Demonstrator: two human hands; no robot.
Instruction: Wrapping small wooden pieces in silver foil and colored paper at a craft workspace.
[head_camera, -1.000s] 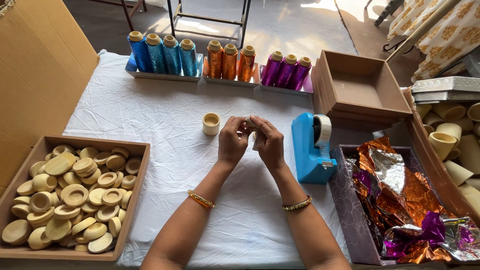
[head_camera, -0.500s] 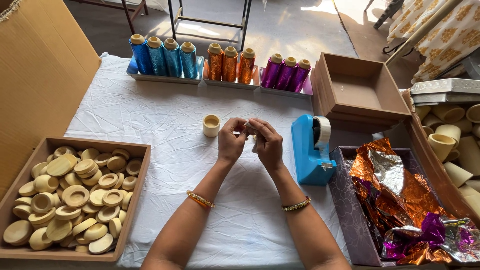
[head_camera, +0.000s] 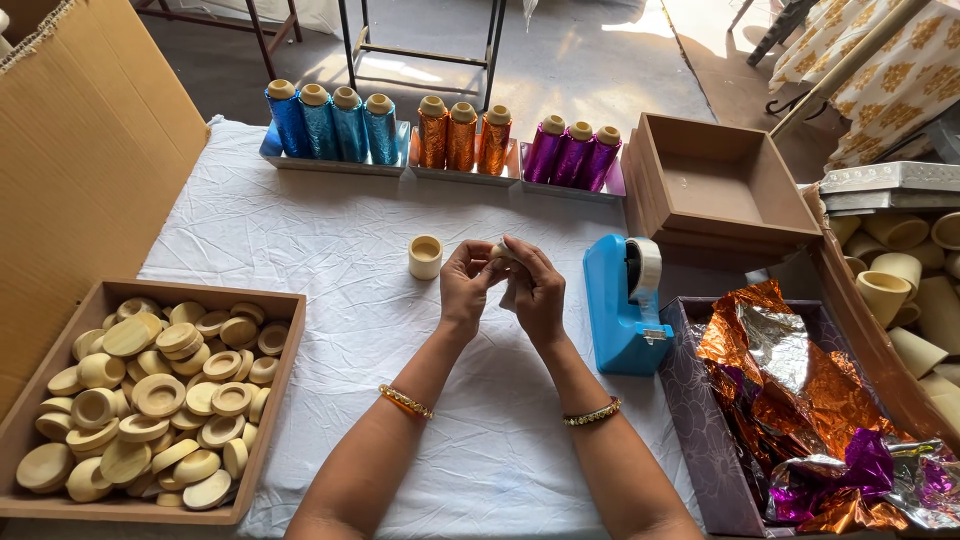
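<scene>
Right at the middle of the frame, both hands are pressed together over the white cloth (head_camera: 330, 250), left hand (head_camera: 465, 285) and right hand (head_camera: 538, 290) pinching one small pale wooden piece (head_camera: 499, 251) between the fingertips. Just left of them stands a little wooden cup (head_camera: 425, 256), and the blue tape dispenser (head_camera: 622, 305) is on the right. Lower left is a tray (head_camera: 275, 400) piled with wooden discs.

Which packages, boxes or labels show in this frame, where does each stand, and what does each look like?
Cardboard sheet: far left, plain brown, upright.
Wooden tray: near left, brown, holding pale round wooden pieces.
Empty box: far right of the cloth, brown, open-topped, stacked on another.
Patterned box: near right, purple-grey, holding crumpled orange, silver and purple foil.
Three shallow trays: far edge, holding blue, orange and purple foil-wrapped spools.
No labels, signs or screens.
</scene>
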